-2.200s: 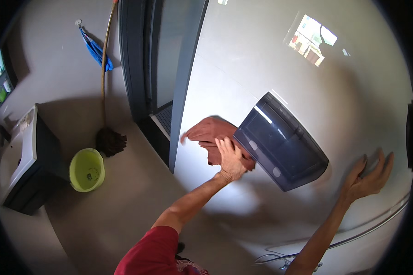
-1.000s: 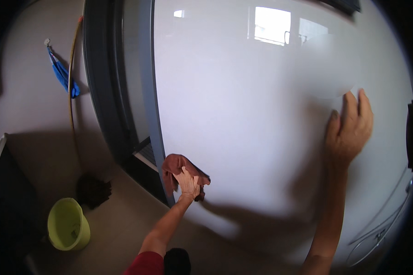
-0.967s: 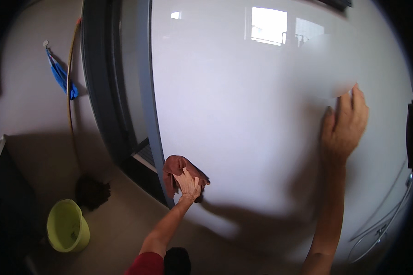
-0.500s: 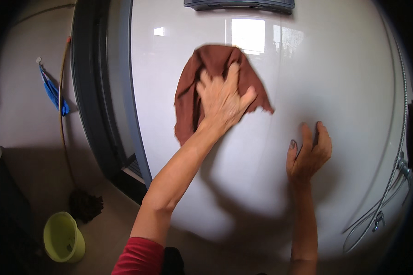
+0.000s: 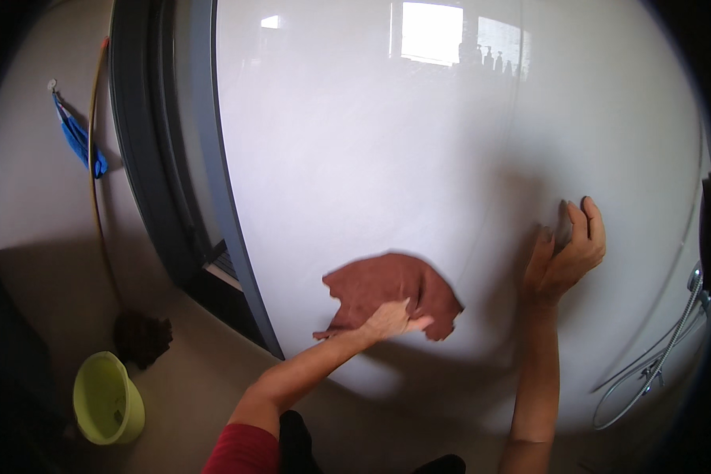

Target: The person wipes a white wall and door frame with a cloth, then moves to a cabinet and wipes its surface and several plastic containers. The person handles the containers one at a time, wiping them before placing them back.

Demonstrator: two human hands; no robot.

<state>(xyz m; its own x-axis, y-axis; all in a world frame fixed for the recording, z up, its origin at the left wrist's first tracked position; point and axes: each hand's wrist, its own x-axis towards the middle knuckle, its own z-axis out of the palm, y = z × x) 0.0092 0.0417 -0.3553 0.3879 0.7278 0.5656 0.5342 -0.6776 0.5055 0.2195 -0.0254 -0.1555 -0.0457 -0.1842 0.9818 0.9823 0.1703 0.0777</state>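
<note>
We are spreading a reddish-brown cloth [image 5: 391, 284] against the lower part of a glossy white wall [image 5: 355, 174], just right of a dark grey door frame [image 5: 221, 174]. The cloth is lying wider than it is tall, its long axis running roughly from left to right. Its upper edge is arching, 1 narrow corner is pointing toward the lower left, and the right side is sloping down to a blunt lower edge.

Our left hand [image 5: 391, 318] is resting on the cloth's lower middle, its thumb pointing right. The fingers are blurring into the folds, so we cannot tell whether they are lying flat or gripping the fabric. The left forearm is slanting up and to the right from a bent elbow, with a red sleeve [image 5: 243, 452] covering the upper arm.

Our right hand [image 5: 569, 261] is holding nothing; its fingers are curving loosely, spreading apart and pointing upward near the wall, well apart from the cloth. We cannot tell whether the fingertips are touching. The right forearm is standing almost vertical.

To the left, a yellow-green bucket [image 5: 126, 403] is sitting on the floor beside a dark mop head [image 5: 141, 338], while a blue cloth [image 5: 75, 138] is hanging from a hook. A shower hose [image 5: 671, 347] is looping at the far right.
</note>
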